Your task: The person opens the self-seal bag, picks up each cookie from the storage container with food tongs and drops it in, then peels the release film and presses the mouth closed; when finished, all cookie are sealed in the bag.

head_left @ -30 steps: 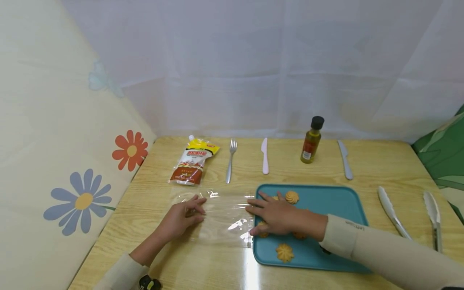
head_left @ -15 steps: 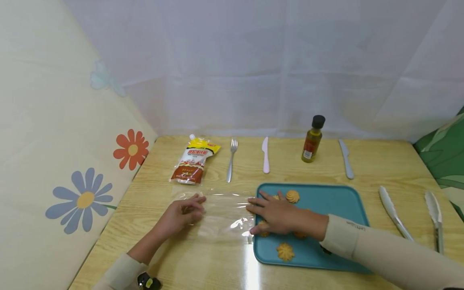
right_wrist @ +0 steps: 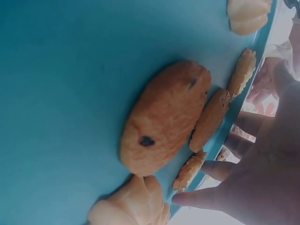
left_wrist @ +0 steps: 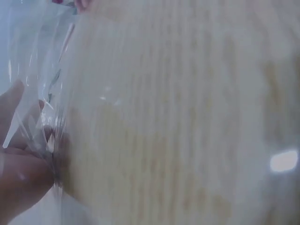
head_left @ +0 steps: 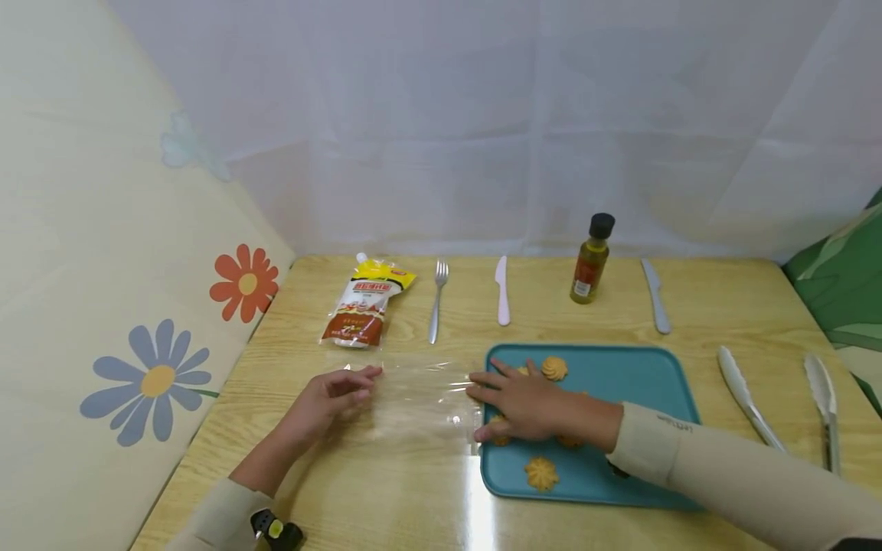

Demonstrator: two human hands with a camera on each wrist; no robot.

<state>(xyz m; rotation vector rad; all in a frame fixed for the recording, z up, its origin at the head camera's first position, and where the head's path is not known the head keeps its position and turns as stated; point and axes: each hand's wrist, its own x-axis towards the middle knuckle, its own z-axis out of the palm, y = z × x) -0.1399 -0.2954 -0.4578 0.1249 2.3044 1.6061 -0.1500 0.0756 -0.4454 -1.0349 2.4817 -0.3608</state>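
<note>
A sheet of clear plastic film (head_left: pixel 420 405) stretches across the table between both hands in the head view. My left hand (head_left: pixel 320 405) pinches its left end between thumb and fingers; in the left wrist view the film (left_wrist: pixel 57 101) bunches up at the fingers. At the other end, my right hand (head_left: pixel 527 404) lies with fingers spread over the left rim of a blue tray (head_left: pixel 620 371), above several cookies. The right wrist view shows that hand (right_wrist: pixel 258 168) at the tray's rim, near an oval cookie (right_wrist: pixel 166 117) with dark specks. A swirled cookie (head_left: pixel 542 474) lies near the front rim.
Behind the film lie a sauce pouch (head_left: pixel 363 302), a fork (head_left: pixel 437 301) and a pink knife (head_left: pixel 502 291). A dark-capped bottle (head_left: pixel 590 260) stands behind the tray beside a grey knife (head_left: pixel 655 296). Metal tongs (head_left: pixel 747 394) lie at the right.
My left hand has moved slightly left, drawing the film's left end with it, and the glare on the film has shrunk. The right hand stays on the tray.
</note>
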